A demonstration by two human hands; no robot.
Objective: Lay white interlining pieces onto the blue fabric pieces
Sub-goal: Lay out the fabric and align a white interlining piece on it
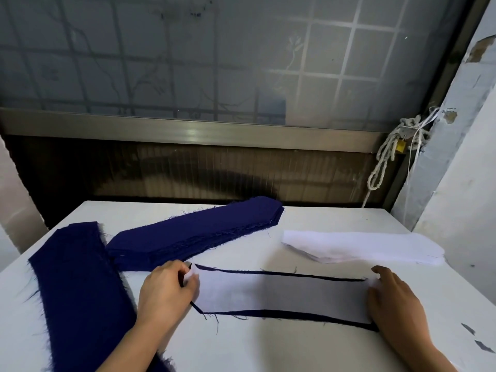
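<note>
Nearest me, my left hand [166, 292] pinches the left end of a white interlining piece [281, 294], while my right hand [394, 299] presses flat fingers on its right end. It lies on a blue fabric piece [295, 314], whose edges show around it, on the white table [268, 350]. Farther off lie a blue stack [193, 234] and, to its right, a white interlining stack [362, 247].

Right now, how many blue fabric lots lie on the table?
3: left stack, back stack, and one piece under the interlining, nearest. Stacks hide their piece counts.
</note>
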